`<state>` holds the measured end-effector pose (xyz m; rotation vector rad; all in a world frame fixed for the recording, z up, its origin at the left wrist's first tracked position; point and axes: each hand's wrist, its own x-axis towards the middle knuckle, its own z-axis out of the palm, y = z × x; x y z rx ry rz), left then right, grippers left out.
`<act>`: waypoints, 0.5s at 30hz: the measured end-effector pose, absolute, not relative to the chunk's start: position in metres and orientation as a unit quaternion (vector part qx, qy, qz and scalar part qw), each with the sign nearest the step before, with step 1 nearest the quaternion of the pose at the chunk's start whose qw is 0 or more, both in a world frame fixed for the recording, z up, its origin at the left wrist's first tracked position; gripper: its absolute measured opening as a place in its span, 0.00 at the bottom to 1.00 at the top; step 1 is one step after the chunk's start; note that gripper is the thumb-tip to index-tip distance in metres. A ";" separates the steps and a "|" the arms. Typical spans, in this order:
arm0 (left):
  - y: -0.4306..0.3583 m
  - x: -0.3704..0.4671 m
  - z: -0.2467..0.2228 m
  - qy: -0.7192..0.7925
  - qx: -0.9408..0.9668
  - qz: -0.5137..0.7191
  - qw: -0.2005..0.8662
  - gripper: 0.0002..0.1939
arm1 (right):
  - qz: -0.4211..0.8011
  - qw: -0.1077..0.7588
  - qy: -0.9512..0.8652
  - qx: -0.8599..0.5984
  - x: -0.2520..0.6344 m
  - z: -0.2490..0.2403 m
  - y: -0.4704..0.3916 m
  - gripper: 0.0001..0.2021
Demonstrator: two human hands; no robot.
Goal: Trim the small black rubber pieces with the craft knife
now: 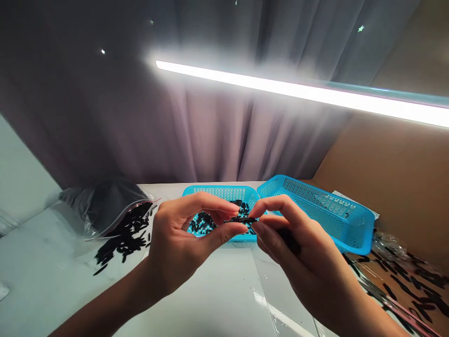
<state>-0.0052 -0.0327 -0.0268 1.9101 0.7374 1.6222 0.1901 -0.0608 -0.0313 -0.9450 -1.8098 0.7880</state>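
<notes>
Between my two hands is a thin black strip-like piece (245,220), held level in front of a blue basket. The fingers of my left hand (189,234) curve around its left end, thumb below and index finger raised above it. My right hand (301,238) pinches the right end between thumb and fingertips. Something dark (290,241) shows in the right palm, too shaded to name. Behind the hands, the smaller blue basket (217,188) contains many similar short black pieces (203,223).
A larger blue basket (368,229) stands at the right. On the left, an open plastic zip bag (105,206) spills black pieces (122,243) onto the white table. More black strips (410,283) lie at far right beside a pink-edged object (407,311). A bright tube light (280,88) crosses overhead.
</notes>
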 end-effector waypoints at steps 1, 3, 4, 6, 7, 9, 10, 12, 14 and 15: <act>-0.032 -0.006 -0.027 0.274 0.710 0.597 0.253 0.12 | 0.322 0.462 -0.733 -0.381 0.190 -0.031 -0.061 0.06; -0.033 -0.006 -0.027 0.275 0.717 0.592 0.244 0.11 | 0.325 0.464 -0.732 -0.379 0.192 -0.030 -0.063 0.06; -0.033 -0.006 -0.027 0.274 0.720 0.590 0.241 0.10 | 0.326 0.464 -0.731 -0.380 0.193 -0.030 -0.063 0.06; -0.034 -0.006 -0.028 0.271 0.725 0.588 0.237 0.09 | 0.324 0.462 -0.732 -0.381 0.194 -0.030 -0.064 0.06; -0.035 -0.007 -0.028 0.271 0.726 0.588 0.234 0.09 | 0.323 0.461 -0.733 -0.382 0.193 -0.030 -0.064 0.06; -0.036 -0.007 -0.029 0.269 0.727 0.589 0.228 0.09 | 0.316 0.463 -0.737 -0.378 0.189 -0.031 -0.064 0.06; -0.036 -0.007 -0.029 0.266 0.728 0.591 0.226 0.09 | 0.311 0.464 -0.740 -0.375 0.187 -0.031 -0.064 0.06; -0.035 -0.007 -0.029 0.261 0.732 0.589 0.223 0.08 | 0.286 0.465 -0.749 -0.376 0.185 -0.029 -0.062 0.06; -0.033 -0.007 -0.029 0.260 0.735 0.587 0.217 0.08 | 0.224 0.449 -0.766 -0.401 0.197 -0.023 -0.058 0.06; -0.032 -0.008 -0.030 0.262 0.737 0.584 0.214 0.09 | 0.174 0.435 -0.775 -0.425 0.212 -0.019 -0.055 0.07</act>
